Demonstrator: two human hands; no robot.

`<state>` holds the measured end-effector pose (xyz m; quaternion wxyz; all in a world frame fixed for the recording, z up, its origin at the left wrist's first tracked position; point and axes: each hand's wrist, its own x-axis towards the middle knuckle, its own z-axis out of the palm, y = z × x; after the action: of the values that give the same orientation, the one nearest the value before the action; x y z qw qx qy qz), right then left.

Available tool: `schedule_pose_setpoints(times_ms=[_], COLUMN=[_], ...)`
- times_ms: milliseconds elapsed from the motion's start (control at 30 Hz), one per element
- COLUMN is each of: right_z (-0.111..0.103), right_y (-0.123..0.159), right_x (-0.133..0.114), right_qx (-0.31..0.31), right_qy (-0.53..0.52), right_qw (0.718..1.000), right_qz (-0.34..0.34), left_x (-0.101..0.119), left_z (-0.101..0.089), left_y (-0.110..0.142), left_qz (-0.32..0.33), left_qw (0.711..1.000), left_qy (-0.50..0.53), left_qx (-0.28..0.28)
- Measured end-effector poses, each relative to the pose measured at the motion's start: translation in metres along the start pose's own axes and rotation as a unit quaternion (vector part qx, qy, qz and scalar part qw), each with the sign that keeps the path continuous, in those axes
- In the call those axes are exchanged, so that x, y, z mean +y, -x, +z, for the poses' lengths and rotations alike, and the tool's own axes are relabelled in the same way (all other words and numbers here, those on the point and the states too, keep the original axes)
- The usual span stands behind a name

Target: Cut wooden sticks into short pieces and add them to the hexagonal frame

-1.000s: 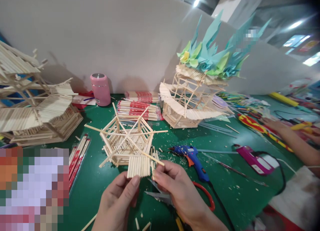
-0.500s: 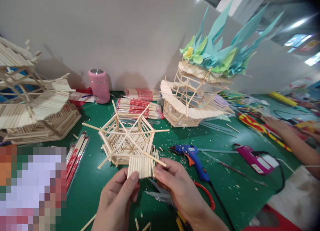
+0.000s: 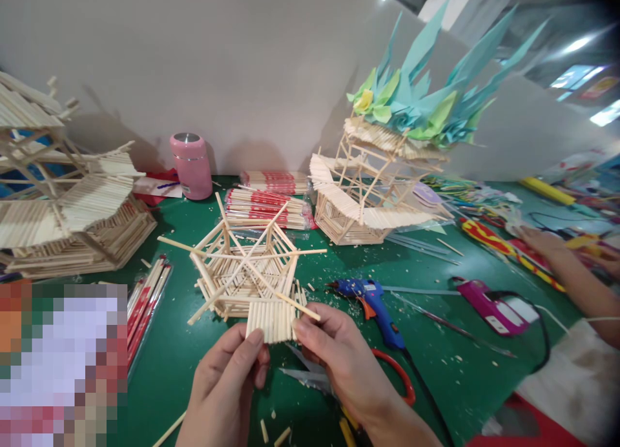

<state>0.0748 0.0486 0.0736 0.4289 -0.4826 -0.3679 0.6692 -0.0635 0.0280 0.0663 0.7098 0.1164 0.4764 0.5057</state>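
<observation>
My left hand [image 3: 227, 385] and my right hand [image 3: 339, 356] both pinch a small flat panel of glued wooden sticks [image 3: 270, 319], the left at its lower left corner, the right at its right edge. The panel is held against the near side of a hexagonal stick frame [image 3: 245, 266] that stands on the green table [image 3: 436, 363]. Long sticks cross over the frame's top like spokes.
A blue glue gun [image 3: 375, 305] and red-handled scissors [image 3: 387, 376] lie right of my hands. Stick pagoda models stand at the left [image 3: 72, 208] and at the back [image 3: 368, 195], the latter topped with paper leaves. Chopstick packs [image 3: 264, 208], a pink cup [image 3: 190, 166], a pink tool [image 3: 494, 308] and another person's arm [image 3: 566, 272] are around.
My hands and the stick panel have stayed nearly in place against the frame. The view has shifted slightly, and the other person's arm moved a little.
</observation>
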Motion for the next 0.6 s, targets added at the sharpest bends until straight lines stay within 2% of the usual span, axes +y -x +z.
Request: schedule_pose_setpoints(times_ms=[600], right_z=[0.0012], right_y=[-0.0006], right_x=[-0.0007], right_qx=[-0.027], right_qy=[-0.014], right_qw=[0.999], right_qz=[-0.03], left_x=[0.0032], left_z=[0.002], left_y=[0.0012], left_qz=[0.007], left_qw=[1.0], left_qy=[-0.021], left_qx=[-0.011])
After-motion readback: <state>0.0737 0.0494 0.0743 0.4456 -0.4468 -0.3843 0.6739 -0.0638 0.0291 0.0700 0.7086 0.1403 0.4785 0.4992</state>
